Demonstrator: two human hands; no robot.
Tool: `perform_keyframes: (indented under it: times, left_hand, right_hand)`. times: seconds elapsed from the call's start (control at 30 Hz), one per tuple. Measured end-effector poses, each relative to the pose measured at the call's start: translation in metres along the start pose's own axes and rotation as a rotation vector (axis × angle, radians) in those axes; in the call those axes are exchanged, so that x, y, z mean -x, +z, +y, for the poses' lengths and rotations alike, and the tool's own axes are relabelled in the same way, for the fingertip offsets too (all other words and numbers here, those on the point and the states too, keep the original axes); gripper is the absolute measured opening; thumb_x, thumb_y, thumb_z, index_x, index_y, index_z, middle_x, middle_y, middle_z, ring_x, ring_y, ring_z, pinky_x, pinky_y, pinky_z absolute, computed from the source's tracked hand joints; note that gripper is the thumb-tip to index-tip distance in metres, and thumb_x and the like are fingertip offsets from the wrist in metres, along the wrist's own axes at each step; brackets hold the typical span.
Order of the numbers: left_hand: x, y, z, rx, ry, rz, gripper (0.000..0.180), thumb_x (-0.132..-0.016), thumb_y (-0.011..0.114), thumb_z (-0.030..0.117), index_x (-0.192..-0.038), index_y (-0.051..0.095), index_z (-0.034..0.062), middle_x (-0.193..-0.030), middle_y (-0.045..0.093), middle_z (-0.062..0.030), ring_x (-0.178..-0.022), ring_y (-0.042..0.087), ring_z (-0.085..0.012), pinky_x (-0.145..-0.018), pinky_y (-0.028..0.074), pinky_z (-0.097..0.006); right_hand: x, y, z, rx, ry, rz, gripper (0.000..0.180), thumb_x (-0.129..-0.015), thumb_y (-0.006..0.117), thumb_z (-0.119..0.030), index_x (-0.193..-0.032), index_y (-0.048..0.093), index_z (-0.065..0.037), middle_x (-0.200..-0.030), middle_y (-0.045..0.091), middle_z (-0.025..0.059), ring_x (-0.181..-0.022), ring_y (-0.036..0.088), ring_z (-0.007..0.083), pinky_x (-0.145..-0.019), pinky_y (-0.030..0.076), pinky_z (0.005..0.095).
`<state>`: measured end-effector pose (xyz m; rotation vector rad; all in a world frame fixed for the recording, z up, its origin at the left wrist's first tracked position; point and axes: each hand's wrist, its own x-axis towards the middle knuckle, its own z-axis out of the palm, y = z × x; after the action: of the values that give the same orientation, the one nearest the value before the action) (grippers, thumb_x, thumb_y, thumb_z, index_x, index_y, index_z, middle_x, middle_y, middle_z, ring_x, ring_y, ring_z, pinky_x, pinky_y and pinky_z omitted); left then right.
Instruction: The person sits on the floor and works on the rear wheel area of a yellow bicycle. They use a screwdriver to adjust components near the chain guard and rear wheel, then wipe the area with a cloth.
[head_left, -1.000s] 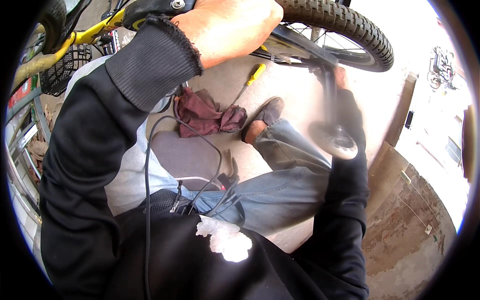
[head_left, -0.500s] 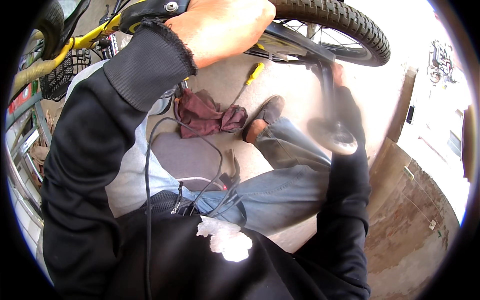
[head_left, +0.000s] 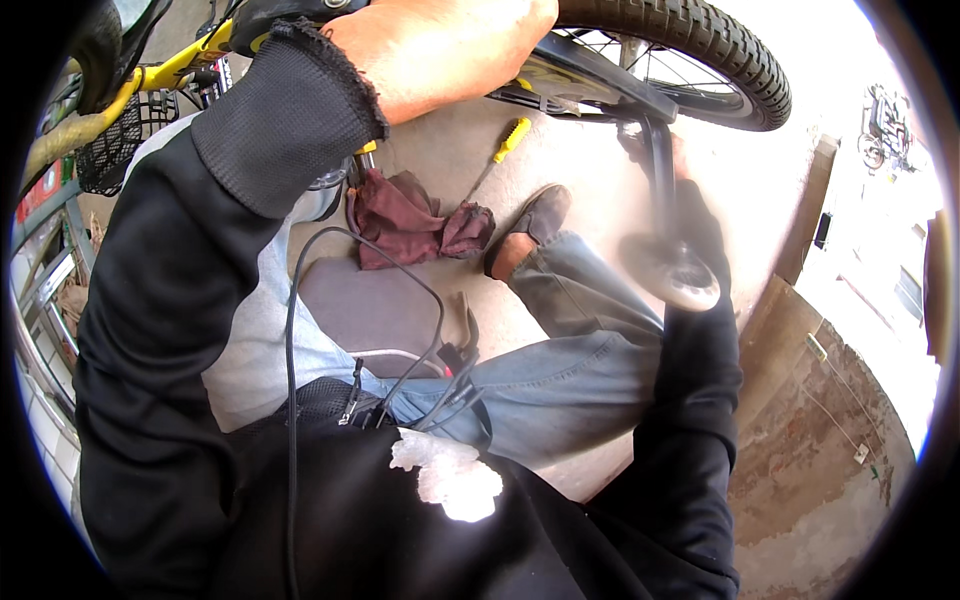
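A bicycle with a yellow frame (head_left: 185, 62) and a knobby black tyre (head_left: 740, 60) lies across the top. My left hand (head_left: 440, 55) bears on it beside the tyre, knuckles bent and fingertips out of sight. Below the tyre runs a dark chain guard (head_left: 595, 75). At its right end hangs a bent metal bracket (head_left: 662, 175) with a small pale wheel (head_left: 688, 278), blurred, like a training wheel. My right hand (head_left: 681, 158) is behind the bracket's upper end, mostly hidden and smeared; what its fingers do does not show.
On the floor lie a yellow-handled screwdriver (head_left: 511, 140) and a maroon rag (head_left: 400, 215). A rounded grey pad (head_left: 365, 305) is by my legs. A black cable (head_left: 292, 400) loops before my chest. A worn wall (head_left: 810, 460) stands at right, and a black basket (head_left: 110, 160) at left.
The bicycle and my left hand sit slightly higher in view, with the tyre and small wheel a little further right. Both hands keep their places on or near the bicycle.
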<state>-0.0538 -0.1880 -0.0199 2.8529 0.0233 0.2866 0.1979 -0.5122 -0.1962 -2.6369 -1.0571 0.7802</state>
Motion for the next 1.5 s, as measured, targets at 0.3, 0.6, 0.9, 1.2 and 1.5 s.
perform_keyframes:
  times: [0.3, 0.6, 0.9, 1.2, 1.5]
  left_hand:
    - [0.001, -0.009, 0.000, 0.019, -0.044, -0.064, 0.013, -0.068, 0.063, 0.011, -0.065, 0.065, -0.0017, -0.065, 0.063, -0.0202, -0.064, 0.065, -0.0379, -0.059, 0.053, -0.047]
    - [-0.001, -0.016, 0.005, 0.057, -0.058, -0.067, 0.012, -0.068, 0.064, 0.010, -0.066, 0.065, -0.0015, -0.065, 0.063, -0.0203, -0.064, 0.065, -0.0381, -0.060, 0.053, -0.047]
    - [0.001, -0.017, 0.005, 0.059, -0.035, -0.047, 0.012, -0.068, 0.064, 0.011, -0.066, 0.065, -0.0011, -0.065, 0.063, -0.0196, -0.064, 0.065, -0.0376, -0.060, 0.053, -0.046]
    - [0.000, -0.009, 0.000, 0.031, -0.044, -0.056, 0.012, -0.069, 0.063, 0.010, -0.066, 0.065, -0.0015, -0.065, 0.063, -0.0203, -0.064, 0.065, -0.0377, -0.060, 0.053, -0.046]
    - [0.001, -0.006, 0.002, 0.000, -0.022, 0.006, 0.012, -0.070, 0.061, 0.010, -0.068, 0.065, -0.0001, -0.066, 0.063, -0.0186, -0.065, 0.065, -0.0355, -0.060, 0.053, -0.045]
  right_hand:
    - [0.002, -0.018, -0.076, 0.007, 0.114, -0.134, 0.038, -0.077, 0.075, -0.043, -0.084, 0.071, -0.006, -0.067, 0.068, 0.0052, -0.061, 0.064, 0.0155, -0.059, 0.051, 0.0306]
    - [0.006, -0.019, -0.066, -0.061, 0.223, -0.224, 0.039, -0.079, 0.071, -0.043, -0.087, 0.071, -0.005, -0.067, 0.069, 0.0064, -0.062, 0.066, 0.0160, -0.062, 0.054, 0.0322]
    - [-0.002, -0.015, -0.067, -0.048, 0.135, -0.169, 0.040, -0.080, 0.070, -0.046, -0.095, 0.071, -0.008, -0.070, 0.070, 0.0054, -0.063, 0.068, 0.0144, -0.059, 0.055, 0.0301]
    - [0.003, -0.012, -0.080, -0.193, 0.051, -0.150, 0.048, -0.081, 0.075, -0.044, -0.107, 0.067, -0.004, -0.085, 0.072, 0.0095, -0.074, 0.070, 0.0168, -0.065, 0.056, 0.0299]
    - [0.013, -0.016, -0.097, -0.374, 0.036, -0.204, 0.046, -0.082, 0.077, -0.037, -0.108, 0.065, 0.000, -0.086, 0.071, 0.0106, -0.075, 0.068, 0.0183, -0.064, 0.056, 0.0286]
